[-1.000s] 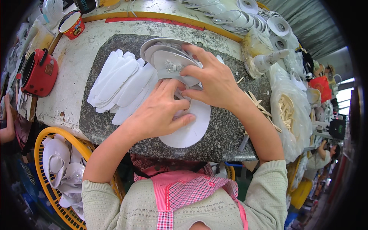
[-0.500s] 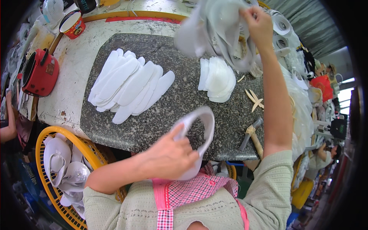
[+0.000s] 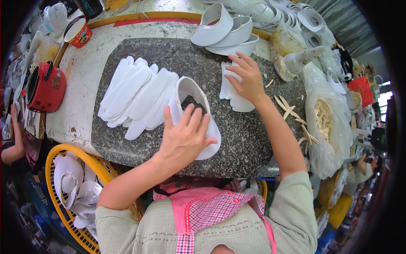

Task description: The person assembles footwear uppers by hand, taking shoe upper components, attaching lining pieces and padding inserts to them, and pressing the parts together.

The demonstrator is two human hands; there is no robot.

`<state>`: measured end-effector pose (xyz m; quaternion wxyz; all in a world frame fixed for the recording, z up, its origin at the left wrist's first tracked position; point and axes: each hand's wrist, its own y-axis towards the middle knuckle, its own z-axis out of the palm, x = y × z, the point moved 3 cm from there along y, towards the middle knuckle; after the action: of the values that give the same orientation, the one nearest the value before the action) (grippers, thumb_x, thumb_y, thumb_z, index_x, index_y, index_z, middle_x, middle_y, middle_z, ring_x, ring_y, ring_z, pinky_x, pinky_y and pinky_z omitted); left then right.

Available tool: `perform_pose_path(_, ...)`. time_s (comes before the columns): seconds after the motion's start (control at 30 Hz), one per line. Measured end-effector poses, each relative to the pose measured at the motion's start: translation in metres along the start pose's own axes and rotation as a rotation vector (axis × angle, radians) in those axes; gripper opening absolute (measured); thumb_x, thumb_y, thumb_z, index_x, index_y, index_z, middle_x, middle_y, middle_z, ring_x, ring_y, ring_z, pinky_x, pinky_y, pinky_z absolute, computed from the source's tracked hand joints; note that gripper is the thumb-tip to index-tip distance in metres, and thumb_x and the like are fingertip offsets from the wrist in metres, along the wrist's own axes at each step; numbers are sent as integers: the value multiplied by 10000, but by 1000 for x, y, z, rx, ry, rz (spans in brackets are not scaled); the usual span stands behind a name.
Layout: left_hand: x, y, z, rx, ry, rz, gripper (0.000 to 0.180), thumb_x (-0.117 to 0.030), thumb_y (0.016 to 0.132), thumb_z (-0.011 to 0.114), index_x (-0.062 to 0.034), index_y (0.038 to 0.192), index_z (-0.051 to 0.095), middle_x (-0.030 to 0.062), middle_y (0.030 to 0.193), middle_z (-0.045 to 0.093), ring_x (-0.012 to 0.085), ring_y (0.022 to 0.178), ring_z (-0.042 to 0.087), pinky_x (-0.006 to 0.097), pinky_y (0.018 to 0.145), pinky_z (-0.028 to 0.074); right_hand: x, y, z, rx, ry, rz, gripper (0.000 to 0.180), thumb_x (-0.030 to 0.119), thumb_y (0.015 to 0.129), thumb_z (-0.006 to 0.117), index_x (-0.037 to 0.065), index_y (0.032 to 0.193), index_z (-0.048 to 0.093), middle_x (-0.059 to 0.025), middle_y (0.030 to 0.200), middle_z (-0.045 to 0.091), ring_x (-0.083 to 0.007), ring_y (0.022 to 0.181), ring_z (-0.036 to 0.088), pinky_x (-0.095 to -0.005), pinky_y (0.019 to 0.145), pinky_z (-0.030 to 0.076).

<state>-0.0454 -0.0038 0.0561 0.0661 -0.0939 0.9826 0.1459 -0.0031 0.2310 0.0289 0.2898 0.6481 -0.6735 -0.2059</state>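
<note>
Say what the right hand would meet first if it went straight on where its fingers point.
The right hand would probably meet the nearest white sun visor of the overlapping three; depth is unclear, so it might pass above the brim.

The stone slab point(image 3: 169, 55) looks speckled and smooth — the near white visor point(image 3: 208, 151) seems matt, like cloth. At right, the plastic bag point(image 3: 334, 152) is thin, glossy.
</note>
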Motion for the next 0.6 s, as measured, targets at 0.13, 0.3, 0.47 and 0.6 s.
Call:
perform_pose_path(0.13,15,-3,10,59,65,103,499,-415,766,616,-70,1125,583,58,989,574,251,1068,512,708,908,227,71,-5,-29,19,410,70,253,181,677,720,80,893,636,-76,1030,610,-279,1023,546,-404,903,393)
perform_pose_path(0.3,35,-3,8,166,-142,161,473,-324,724,667,-111,1138,584,17,1050,598,230,1122,496,659,985,174,103,-22,-13,423,562,38,605,342,661,743,124,1166,490,-30,1076,580,-221,1002,555,-406,910,327)
perform_pose_path(0.47,50,-8,-9,62,-239,274,498,-271,681,705,-110,1125,547,56,1141,555,216,1088,505,444,902,354,114,-32,-13,353,435,36,725,326,601,775,159,1223,441,28,1061,590,-143,1017,523,-421,865,293)
perform_pose_path(0.6,52,-3,-10,113,-161,328,562,-281,645,736,-103,1137,529,103,1163,535,229,977,558,355,740,376,124,-31,-20,463,433,170,733,273,591,779,170,1232,438,48,1009,602,-144,996,511,-418,860,288)
